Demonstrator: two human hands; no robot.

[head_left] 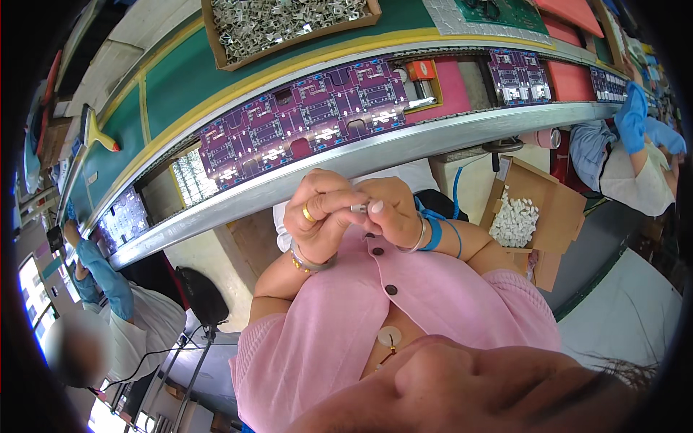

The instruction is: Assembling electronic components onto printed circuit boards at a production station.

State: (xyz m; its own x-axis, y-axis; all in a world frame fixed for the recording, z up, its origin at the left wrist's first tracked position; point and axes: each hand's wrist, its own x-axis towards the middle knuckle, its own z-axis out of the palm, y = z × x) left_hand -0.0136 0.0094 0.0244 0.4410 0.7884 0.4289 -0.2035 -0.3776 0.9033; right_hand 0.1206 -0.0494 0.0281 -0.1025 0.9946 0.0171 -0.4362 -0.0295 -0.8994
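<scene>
Close to my chest, my left hand (317,214) and my right hand (395,211) meet with their fingertips pinched together. Between them shows a small silvery metal part (359,208), which both hands grip; the fingers hide most of it, so its exact kind is unclear. My left hand wears a gold ring, and a blue band circles my right wrist. Just beyond the hands, a panel of purple circuit boards (307,114) lies on the conveyor line. Small metal pieces fill a shallow cardboard box (219,54) past the line.
The conveyor's metal rail (325,156) runs between me and the boards. More boards (518,76) lie farther right. At my right stands an open cardboard box (552,216) with small white parts (515,220). A co-worker (148,317) sits at left; another's blue-gloved hand (633,115) is at right.
</scene>
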